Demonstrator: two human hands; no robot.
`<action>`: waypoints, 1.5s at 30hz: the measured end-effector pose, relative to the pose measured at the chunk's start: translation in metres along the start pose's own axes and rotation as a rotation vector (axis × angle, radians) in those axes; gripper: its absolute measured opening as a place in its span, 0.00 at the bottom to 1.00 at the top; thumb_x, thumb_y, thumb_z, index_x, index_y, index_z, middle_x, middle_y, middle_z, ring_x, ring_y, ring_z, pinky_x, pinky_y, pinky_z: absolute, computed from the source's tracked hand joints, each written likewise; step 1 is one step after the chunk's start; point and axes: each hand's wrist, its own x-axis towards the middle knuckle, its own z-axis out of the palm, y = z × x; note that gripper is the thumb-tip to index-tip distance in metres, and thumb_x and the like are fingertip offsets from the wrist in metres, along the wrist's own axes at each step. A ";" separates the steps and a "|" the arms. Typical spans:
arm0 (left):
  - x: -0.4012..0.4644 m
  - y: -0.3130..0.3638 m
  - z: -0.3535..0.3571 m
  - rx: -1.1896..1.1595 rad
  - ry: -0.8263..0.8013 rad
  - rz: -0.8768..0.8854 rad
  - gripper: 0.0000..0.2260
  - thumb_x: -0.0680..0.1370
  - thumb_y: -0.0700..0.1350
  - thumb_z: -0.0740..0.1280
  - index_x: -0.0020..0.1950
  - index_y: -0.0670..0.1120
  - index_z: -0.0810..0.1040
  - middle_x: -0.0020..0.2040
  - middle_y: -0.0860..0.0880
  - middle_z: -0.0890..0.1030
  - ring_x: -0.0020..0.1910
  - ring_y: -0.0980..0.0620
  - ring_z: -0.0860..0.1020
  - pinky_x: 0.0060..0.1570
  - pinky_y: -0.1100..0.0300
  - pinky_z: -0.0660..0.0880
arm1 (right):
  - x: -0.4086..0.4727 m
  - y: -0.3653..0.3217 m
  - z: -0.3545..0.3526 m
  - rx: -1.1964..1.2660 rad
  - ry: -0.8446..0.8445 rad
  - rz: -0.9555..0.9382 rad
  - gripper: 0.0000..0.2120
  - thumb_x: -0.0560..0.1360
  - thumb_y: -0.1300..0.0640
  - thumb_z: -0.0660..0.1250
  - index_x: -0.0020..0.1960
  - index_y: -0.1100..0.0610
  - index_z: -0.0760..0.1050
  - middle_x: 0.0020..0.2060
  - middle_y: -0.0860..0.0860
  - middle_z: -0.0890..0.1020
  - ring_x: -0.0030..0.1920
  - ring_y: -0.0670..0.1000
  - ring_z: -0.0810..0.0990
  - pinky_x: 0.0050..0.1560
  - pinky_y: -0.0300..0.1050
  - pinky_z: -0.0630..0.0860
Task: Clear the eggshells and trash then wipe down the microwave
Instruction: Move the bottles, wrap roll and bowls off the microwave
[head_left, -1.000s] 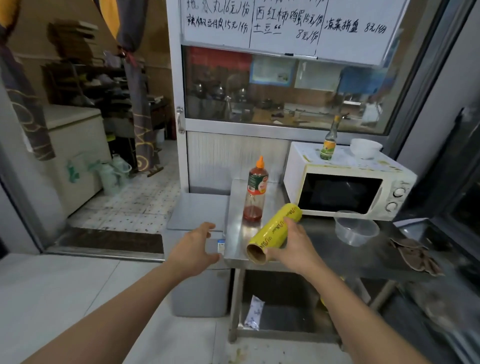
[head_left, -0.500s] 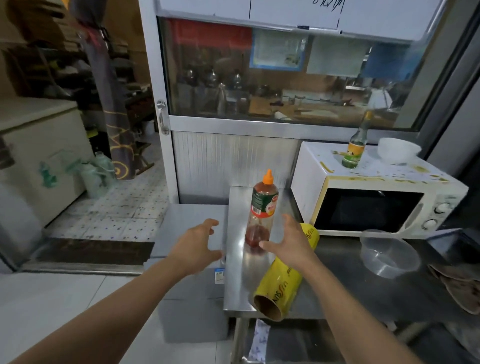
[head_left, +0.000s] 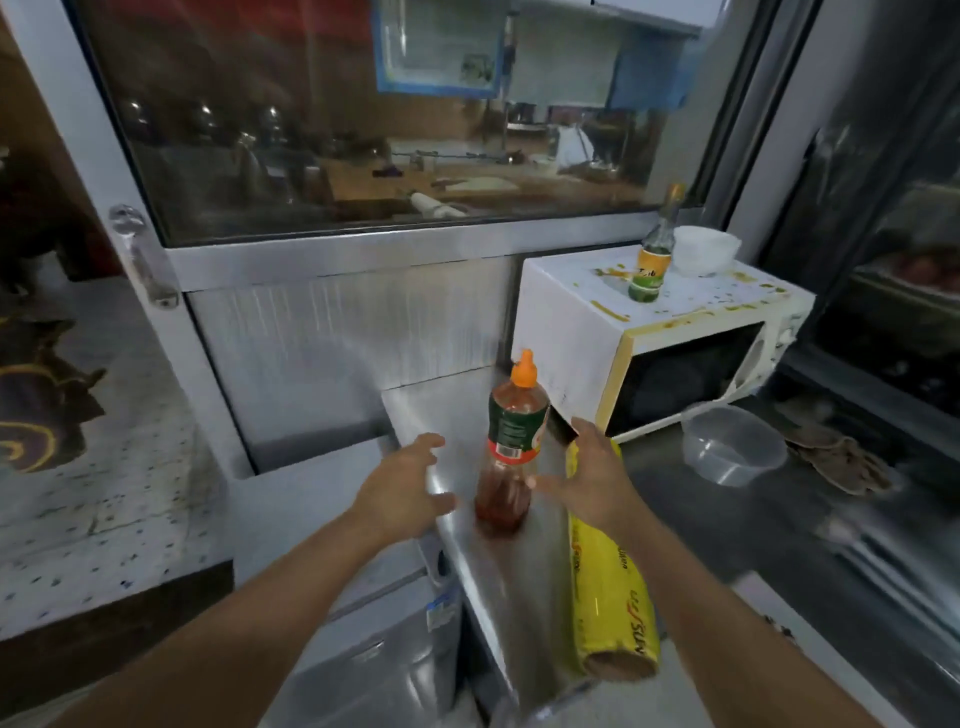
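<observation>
Both hands out over the steel surface (head_left: 519, 587), fingers spread and loosely bent, holding nothing. Left hand (head_left: 402, 488) just left of a sauce bottle (head_left: 511, 447) with an orange cap, thumb tip close to the bottle's base; cannot tell whether touching. Right hand (head_left: 589, 475) just right of the same bottle, palm turned toward it, hovering above the far end of a yellow roll of cling film (head_left: 610, 587) lying flat on the surface, cardboard core facing the camera. Bottle upright between the two hands, red liquid in the lower part. Behind and to the right, white microwave (head_left: 660, 332) on the surface, door closed, top smeared with yellow-brown stains. On the microwave's top, a green glass bottle (head_left: 652, 260) upright and a white bowl (head_left: 706, 249) just beside it. In front of the microwave, a clear plastic container (head_left: 732, 449); beside that, a brownish rag (head_left: 841, 460) in a crumpled heap
</observation>
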 end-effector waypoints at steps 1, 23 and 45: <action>0.007 -0.003 0.000 -0.011 -0.024 0.028 0.32 0.71 0.48 0.72 0.72 0.50 0.61 0.66 0.48 0.72 0.62 0.50 0.72 0.58 0.58 0.70 | -0.001 -0.002 0.003 -0.010 0.013 0.025 0.43 0.66 0.52 0.76 0.74 0.56 0.57 0.69 0.54 0.64 0.67 0.50 0.63 0.59 0.38 0.62; 0.128 0.022 0.064 -0.537 -0.001 0.140 0.39 0.57 0.51 0.81 0.62 0.61 0.64 0.54 0.58 0.78 0.54 0.55 0.77 0.56 0.55 0.75 | 0.048 0.051 0.016 -0.023 0.138 0.284 0.47 0.66 0.50 0.76 0.75 0.51 0.51 0.73 0.52 0.60 0.70 0.55 0.65 0.61 0.44 0.66; 0.316 0.002 0.017 -0.570 0.020 0.164 0.33 0.55 0.54 0.81 0.52 0.62 0.66 0.47 0.62 0.76 0.48 0.56 0.77 0.47 0.59 0.73 | 0.186 0.035 0.053 -0.050 0.177 0.327 0.46 0.66 0.46 0.76 0.75 0.51 0.52 0.70 0.53 0.62 0.69 0.53 0.66 0.67 0.49 0.68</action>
